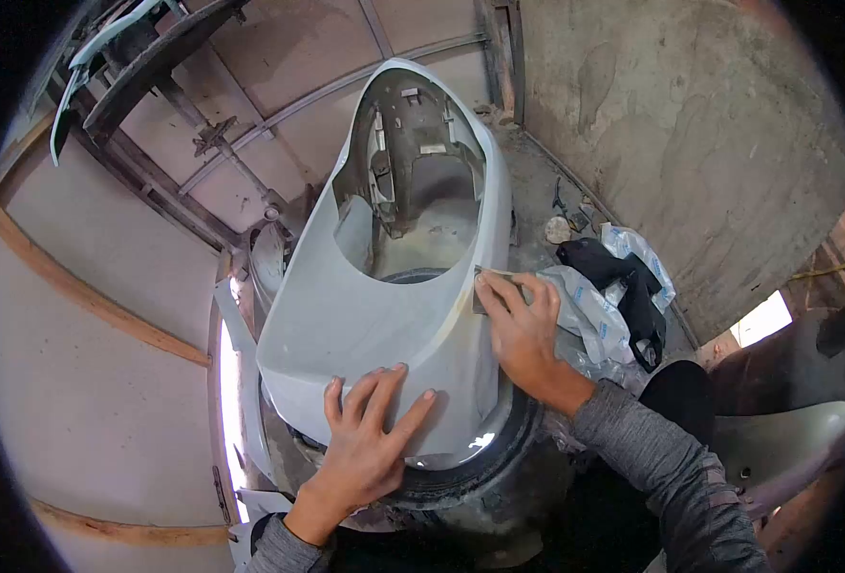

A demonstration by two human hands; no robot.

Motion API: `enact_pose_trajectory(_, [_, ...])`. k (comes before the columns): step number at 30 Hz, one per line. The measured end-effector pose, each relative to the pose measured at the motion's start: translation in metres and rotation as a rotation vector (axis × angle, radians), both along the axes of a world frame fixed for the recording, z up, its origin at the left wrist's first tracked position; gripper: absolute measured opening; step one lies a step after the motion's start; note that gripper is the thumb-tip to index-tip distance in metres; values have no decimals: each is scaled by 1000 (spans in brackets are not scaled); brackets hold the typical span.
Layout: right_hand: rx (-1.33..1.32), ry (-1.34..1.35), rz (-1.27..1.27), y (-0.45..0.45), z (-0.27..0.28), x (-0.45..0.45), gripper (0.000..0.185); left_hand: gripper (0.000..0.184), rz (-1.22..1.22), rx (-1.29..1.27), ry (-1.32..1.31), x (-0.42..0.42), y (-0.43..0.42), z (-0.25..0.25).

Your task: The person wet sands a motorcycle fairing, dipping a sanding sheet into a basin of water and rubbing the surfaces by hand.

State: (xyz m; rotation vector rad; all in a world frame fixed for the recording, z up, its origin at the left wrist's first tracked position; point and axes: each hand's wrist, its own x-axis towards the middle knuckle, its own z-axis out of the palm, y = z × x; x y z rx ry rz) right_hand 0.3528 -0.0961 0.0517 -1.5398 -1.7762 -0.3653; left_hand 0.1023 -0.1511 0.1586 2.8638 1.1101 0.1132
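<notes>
A pale grey scooter body panel point(374, 315) with a large oval opening rests on a black tyre point(470, 482). My left hand point(370, 435) lies on its near end, fingers spread and holding nothing. At the panel's right edge, my right hand point(523, 329) presses a small dark piece of sandpaper point(480, 291) against the surface, with the fingers bent over it. A yellowish patch point(456, 320) shows on the panel beside the sandpaper. Most of the sandpaper is hidden under my fingers.
Clear plastic wrapping point(589, 306) and black cloth point(632, 296) lie on the floor to the right. A worn board point(671, 143) leans behind them. Another pale panel point(785, 444) is at lower right, and a metal stand point(217, 138) is at upper left.
</notes>
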Motion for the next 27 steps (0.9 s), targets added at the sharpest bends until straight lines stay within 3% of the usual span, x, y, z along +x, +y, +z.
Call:
enact_pose_trajectory(4, [12,28,162,-41,-16,-25,47,95,0,-39,14,0,3,10])
enact_pose_trajectory(9, [21,-21,-13,-5,-9,3,42,92,-10,-66,17,4,0,17])
enact_pose_trajectory(12, [-15,58,172,-49,-25,-23,50,90,-8,-54,65,3,-2,16])
enact_pose_trajectory(16, [29,24,27,-1,-12,7,48,92,11,-91,45,3,-7,19])
enact_pose_trajectory(23, [-2,-77,59,-20,-10,-1,51,88,-2,-123,55,5,-3,23])
enact_pose_trajectory(27, [-29,18,69,-30,-19,-15,51,87,-5,-128,8,10,0,31])
